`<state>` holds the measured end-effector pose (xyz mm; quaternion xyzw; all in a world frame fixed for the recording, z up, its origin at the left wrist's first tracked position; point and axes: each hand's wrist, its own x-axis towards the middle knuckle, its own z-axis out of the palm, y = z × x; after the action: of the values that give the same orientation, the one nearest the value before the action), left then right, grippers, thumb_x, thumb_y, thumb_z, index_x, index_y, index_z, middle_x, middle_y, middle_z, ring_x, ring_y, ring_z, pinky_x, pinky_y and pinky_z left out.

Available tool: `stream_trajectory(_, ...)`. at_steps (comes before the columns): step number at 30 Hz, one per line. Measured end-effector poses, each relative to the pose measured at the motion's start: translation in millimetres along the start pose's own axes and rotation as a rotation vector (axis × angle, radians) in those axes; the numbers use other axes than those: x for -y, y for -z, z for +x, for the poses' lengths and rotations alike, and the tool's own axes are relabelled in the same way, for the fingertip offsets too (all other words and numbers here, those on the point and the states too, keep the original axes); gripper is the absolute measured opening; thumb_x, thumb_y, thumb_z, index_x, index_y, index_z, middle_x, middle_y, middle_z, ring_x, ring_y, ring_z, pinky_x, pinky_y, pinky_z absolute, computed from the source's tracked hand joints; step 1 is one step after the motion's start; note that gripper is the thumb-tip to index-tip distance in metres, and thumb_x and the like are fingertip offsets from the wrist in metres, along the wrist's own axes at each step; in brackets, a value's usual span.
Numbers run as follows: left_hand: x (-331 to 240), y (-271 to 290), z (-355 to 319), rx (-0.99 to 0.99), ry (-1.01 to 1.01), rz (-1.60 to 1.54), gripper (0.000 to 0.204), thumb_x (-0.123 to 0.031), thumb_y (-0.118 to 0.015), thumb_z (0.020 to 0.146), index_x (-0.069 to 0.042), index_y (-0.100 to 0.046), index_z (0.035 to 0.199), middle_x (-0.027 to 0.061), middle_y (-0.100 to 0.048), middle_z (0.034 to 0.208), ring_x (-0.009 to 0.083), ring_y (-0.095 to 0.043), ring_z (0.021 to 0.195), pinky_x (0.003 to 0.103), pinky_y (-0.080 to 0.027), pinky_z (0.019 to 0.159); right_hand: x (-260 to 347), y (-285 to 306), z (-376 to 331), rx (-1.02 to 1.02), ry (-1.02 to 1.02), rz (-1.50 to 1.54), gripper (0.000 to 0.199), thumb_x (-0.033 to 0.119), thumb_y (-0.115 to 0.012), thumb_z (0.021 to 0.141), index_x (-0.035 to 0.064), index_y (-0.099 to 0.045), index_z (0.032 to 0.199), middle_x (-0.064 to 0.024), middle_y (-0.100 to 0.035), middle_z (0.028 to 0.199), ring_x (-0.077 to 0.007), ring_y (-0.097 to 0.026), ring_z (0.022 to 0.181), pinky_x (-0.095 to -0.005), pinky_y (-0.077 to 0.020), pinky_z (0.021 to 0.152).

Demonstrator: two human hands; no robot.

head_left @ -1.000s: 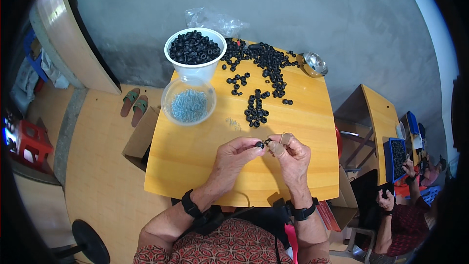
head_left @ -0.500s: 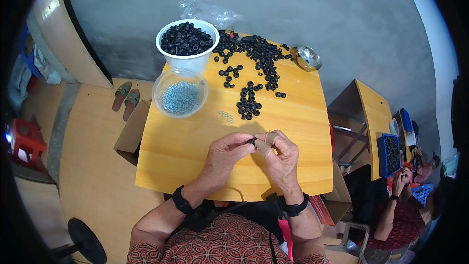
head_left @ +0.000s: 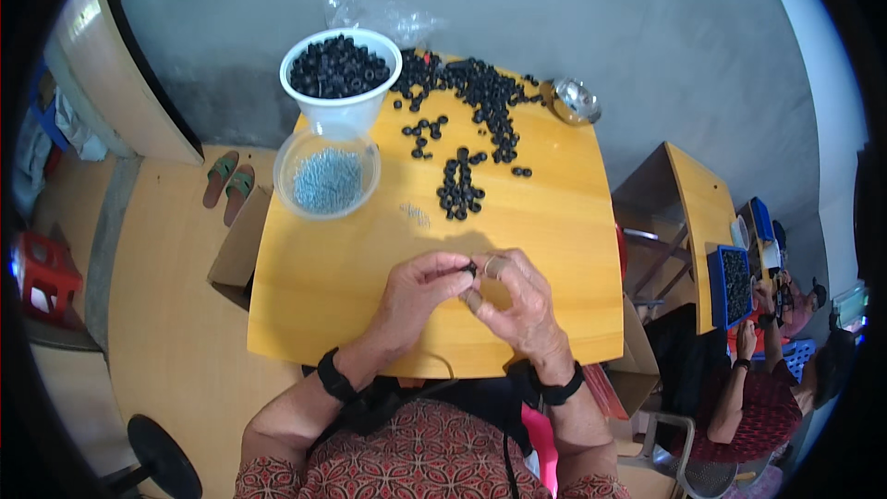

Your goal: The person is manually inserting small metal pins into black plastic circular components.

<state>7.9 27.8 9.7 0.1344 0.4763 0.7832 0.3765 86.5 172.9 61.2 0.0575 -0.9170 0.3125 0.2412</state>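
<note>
My left hand (head_left: 416, 294) pinches a small black ring-like part (head_left: 469, 268) between thumb and fingers, above the near half of the table. At its other side my right hand (head_left: 522, 305) bends its fingers in against the same part, its thumb lower down. Something pale is wrapped on the right fingers. Just beyond my hands, a few small silvery pieces (head_left: 415, 215) lie on the wood. Farther up sits a group of black ring-like parts (head_left: 460, 194). A clear round tub (head_left: 371, 180) holds many small bluish-silver pieces, and behind it a white bucket (head_left: 342, 113) is heaped with black parts.
A shiny metal bowl (head_left: 575, 102) is at the table's far right corner, beside a spread of black parts (head_left: 490, 88). Cardboard boxes (head_left: 236, 254) flank the yellow table (head_left: 545, 222). Another person (head_left: 753, 407) sits at the right by a blue tray (head_left: 733, 286).
My right thumb has moved down and away from its index finger, widening the gap between them. My left hand keeps its pinch. The whole view has shifted slightly.
</note>
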Motion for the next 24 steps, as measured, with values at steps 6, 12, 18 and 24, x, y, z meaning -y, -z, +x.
stream_trajectory(6,-2,5,1,0.037,-0.039,0.081,0.021,-0.008,-0.064,0.091,0.001,-0.066,0.109,0.0012,-0.066,0.098,0.0079,-0.059,0.091,0.023,-0.048,0.082,-8,-3,0,-0.023,0.108,-0.065,0.030,0.000,-0.075,0.071,0.0014,-0.063,0.099,-0.0133,-0.063,0.090,-0.0308,-0.061,0.081,-0.0368,-0.0523,0.071)
stream_trajectory(12,4,6,-1,0.012,0.001,0.052,0.020,-0.010,-0.062,0.092,0.001,-0.066,0.108,0.0011,-0.066,0.094,0.0074,-0.058,0.087,0.023,-0.047,0.079,-8,-7,-6,0.016,0.087,-0.095,0.031,0.003,-0.076,0.071,0.0016,-0.063,0.100,-0.0126,-0.062,0.088,-0.0300,-0.061,0.081,-0.0369,-0.0525,0.071)
stream_trajectory(18,-4,0,0,-0.002,0.024,-0.093,0.020,-0.012,-0.063,0.092,0.001,-0.067,0.107,0.0025,-0.067,0.093,0.0080,-0.060,0.087,0.023,-0.048,0.079,-5,-3,2,0.001,-0.036,0.064,0.035,0.004,-0.076,0.072,0.0005,-0.063,0.104,-0.0141,-0.063,0.089,-0.0319,-0.062,0.081,-0.0375,-0.0529,0.072)
stream_trajectory(24,4,5,4,-0.008,-0.029,0.071,0.020,-0.010,-0.064,0.091,0.001,-0.067,0.107,0.0021,-0.067,0.096,0.0075,-0.060,0.088,0.023,-0.048,0.079,-9,-1,-1,0.049,0.096,-0.104,0.034,0.005,-0.074,0.073,-0.0009,-0.063,0.105,-0.0143,-0.063,0.093,-0.0310,-0.063,0.082,-0.0388,-0.0531,0.072)
